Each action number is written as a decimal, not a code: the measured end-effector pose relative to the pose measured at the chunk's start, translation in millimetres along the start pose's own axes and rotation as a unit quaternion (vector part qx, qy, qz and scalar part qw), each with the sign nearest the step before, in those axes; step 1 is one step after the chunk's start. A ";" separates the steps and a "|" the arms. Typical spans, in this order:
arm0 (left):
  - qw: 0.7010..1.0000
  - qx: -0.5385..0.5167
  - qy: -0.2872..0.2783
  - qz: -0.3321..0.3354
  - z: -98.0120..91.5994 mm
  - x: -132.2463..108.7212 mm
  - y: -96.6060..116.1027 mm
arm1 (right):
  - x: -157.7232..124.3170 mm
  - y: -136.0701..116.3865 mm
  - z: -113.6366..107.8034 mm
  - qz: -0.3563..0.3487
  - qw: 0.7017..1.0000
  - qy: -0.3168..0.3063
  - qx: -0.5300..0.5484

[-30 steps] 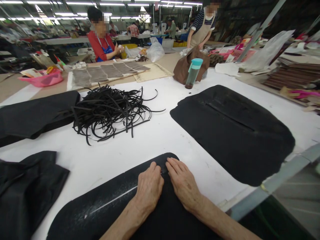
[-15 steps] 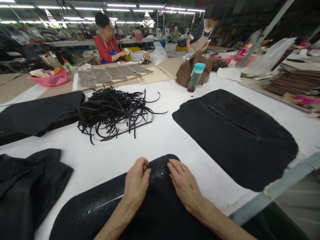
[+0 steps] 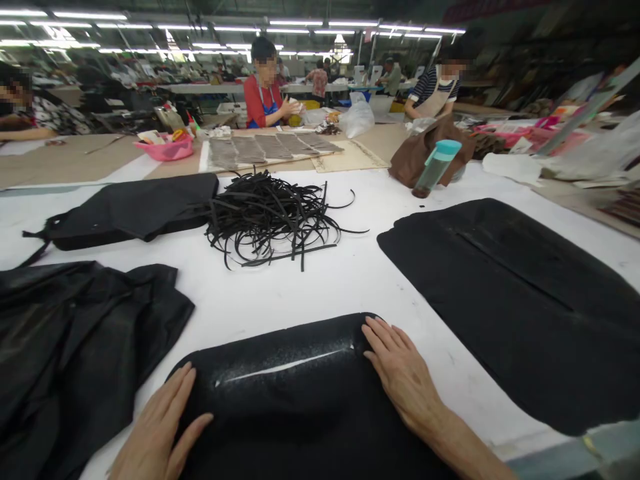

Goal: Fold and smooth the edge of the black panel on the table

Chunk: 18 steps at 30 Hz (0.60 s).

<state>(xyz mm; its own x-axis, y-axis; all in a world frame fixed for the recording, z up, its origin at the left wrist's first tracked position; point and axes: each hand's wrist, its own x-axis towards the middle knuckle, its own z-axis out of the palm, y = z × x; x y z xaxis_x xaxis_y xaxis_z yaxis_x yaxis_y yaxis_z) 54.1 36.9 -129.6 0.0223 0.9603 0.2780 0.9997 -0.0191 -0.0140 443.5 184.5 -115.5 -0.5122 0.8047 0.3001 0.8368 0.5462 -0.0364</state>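
A black fabric panel (image 3: 300, 413) with rounded corners lies in front of me on the white-topped table. Near its far edge runs a narrow slit that shows white, with pale powdery marks around it. My left hand (image 3: 163, 427) rests on the panel's left corner, fingers stretched out and thumb apart. On the far right corner lies my right hand (image 3: 400, 370), its fingers flat and extended. Neither hand grips anything. To the right is another dark panel (image 3: 525, 320) with a long slit. Crumpled black fabric (image 3: 65, 340) lies to the left.
Beyond the panel sits a tangled heap of black strips (image 3: 270, 213), beside a folded black stack (image 3: 135, 207). A teal-lidded bottle (image 3: 437, 167) leans by a brown bag (image 3: 407, 157). A pink basket (image 3: 165, 150) stands farther back. Several people work behind.
My left hand has moved left from the panel's middle to its left corner and opened out, uncovering the slit. My right hand stays on the right corner. The view has turned left.
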 end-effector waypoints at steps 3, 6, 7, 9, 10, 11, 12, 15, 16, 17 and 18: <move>0.999 0.052 0.001 0.012 7.7 -2.2 -3.6 | -1.8 1.9 9.5 -0.014 1.000 0.013 0.001; 0.997 0.079 -0.012 0.001 8.5 1.3 -2.1 | -3.7 6.2 18.2 -0.021 1.000 0.008 -0.008; 0.996 0.084 -0.018 -0.002 7.6 1.9 -1.4 | -4.0 7.6 20.1 -0.025 1.000 0.006 -0.012; 0.995 0.093 -0.024 -0.003 5.4 1.9 0.2 | -4.0 9.5 22.3 -0.028 0.999 0.007 -0.019; 0.995 0.096 -0.024 -0.003 4.4 1.7 0.9 | -3.7 10.0 22.6 -0.027 0.999 0.010 -0.022; 0.995 0.098 -0.024 -0.005 3.6 1.5 1.6 | -3.2 10.2 22.5 -0.025 0.999 0.014 -0.023; 0.995 0.099 -0.027 -0.008 3.0 1.3 2.2 | -2.6 10.3 22.2 -0.021 0.999 0.018 -0.022; 0.994 0.096 -0.036 -0.019 2.4 0.8 3.3 | -0.9 10.6 20.5 -0.014 1.000 0.024 -0.012; 0.994 0.096 -0.039 -0.018 2.3 -0.1 3.5 | -0.7 10.7 19.8 -0.014 1.000 0.023 -0.011; 0.994 0.097 -0.040 -0.015 2.3 -1.7 3.5 | -0.9 10.7 19.1 -0.015 1.000 0.021 -0.011; 0.994 0.098 -0.038 -0.013 2.2 -4.3 3.4 | -1.5 10.3 18.4 -0.015 1.000 0.017 -0.014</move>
<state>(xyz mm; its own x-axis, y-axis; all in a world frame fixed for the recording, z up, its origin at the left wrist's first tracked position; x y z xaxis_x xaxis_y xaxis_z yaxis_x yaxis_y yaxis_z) 57.4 33.3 -132.9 -0.0113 0.9782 0.2072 0.9788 0.0532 -0.1977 449.3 193.3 -133.8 -0.5311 0.7792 0.3329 0.8262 0.5634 -0.0004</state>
